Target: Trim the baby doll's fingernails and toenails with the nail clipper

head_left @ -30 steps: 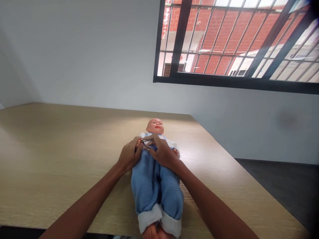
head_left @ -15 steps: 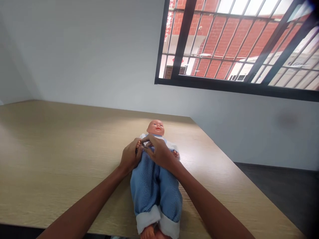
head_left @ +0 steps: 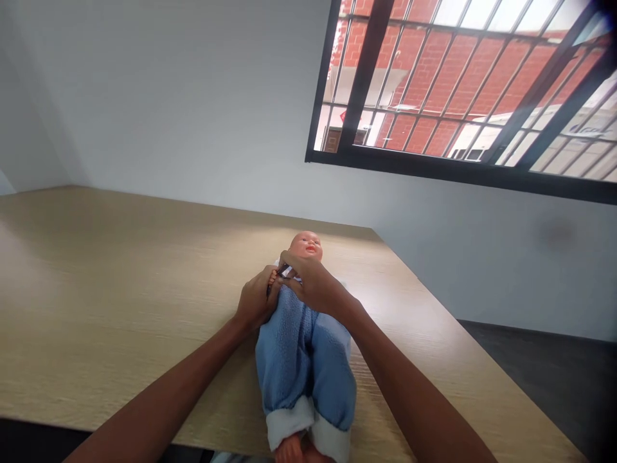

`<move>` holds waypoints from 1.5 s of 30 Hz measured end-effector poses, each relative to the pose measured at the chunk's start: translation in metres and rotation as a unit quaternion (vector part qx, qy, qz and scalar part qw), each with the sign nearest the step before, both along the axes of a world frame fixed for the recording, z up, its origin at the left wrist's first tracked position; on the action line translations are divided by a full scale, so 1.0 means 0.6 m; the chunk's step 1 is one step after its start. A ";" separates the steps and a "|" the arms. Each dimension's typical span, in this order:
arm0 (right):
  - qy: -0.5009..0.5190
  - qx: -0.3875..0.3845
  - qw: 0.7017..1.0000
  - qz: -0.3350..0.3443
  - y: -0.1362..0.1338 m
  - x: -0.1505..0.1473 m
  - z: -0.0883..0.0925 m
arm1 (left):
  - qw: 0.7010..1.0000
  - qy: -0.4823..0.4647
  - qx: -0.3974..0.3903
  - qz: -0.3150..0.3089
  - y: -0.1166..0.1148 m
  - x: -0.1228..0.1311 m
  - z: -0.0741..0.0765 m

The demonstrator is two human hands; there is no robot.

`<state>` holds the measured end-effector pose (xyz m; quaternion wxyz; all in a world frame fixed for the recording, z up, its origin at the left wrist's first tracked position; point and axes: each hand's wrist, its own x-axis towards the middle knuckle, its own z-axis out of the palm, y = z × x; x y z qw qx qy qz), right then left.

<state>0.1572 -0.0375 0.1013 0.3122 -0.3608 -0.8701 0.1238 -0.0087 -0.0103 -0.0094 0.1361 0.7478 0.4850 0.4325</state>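
A baby doll (head_left: 305,245) lies on its back on the wooden table (head_left: 120,276), head pointing away from me. It wears blue fleece trousers (head_left: 303,360) with white turned-up cuffs, and its bare feet reach the near table edge. My left hand (head_left: 255,299) grips the doll's small hand and arm at its left side. My right hand (head_left: 311,283) is closed over the doll's chest, pinching a small dark metal tool (head_left: 284,271) that I cannot make out clearly, right by the doll's fingers.
A white wall rises behind the table. A black-framed barred window (head_left: 463,109) at the upper right looks onto red brick. Dark floor (head_left: 544,366) lies beyond the table's right edge.
My right hand has closed more tightly over the doll's chest and now covers its white top. The view has shifted slightly. The doll stays in place.
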 end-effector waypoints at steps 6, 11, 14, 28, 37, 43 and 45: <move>0.070 -0.015 0.997 -0.019 -0.008 0.006 -0.039 | 1.000 -0.003 0.013 -0.001 -0.003 -0.001 0.002; 0.128 -0.012 0.991 -0.036 -0.012 0.006 -0.059 | 1.000 -0.003 0.027 0.001 -0.008 -0.001 0.010; 0.127 -0.009 0.991 -0.027 -0.013 0.006 -0.061 | 0.999 0.006 0.031 -0.008 -0.010 -0.004 0.016; 0.072 0.021 0.997 -0.012 -0.006 0.013 -0.067 | 0.998 0.054 0.007 0.032 -0.005 0.000 0.023; 0.001 0.065 0.997 0.031 -0.019 0.008 -0.049 | 0.998 0.056 0.001 0.039 -0.001 0.005 0.018; -0.016 0.065 0.997 0.034 -0.028 0.003 -0.041 | 0.999 0.049 0.007 0.015 0.002 0.002 0.017; -0.011 0.058 0.998 0.035 -0.028 0.002 -0.040 | 0.999 0.045 0.008 0.009 0.002 0.001 0.018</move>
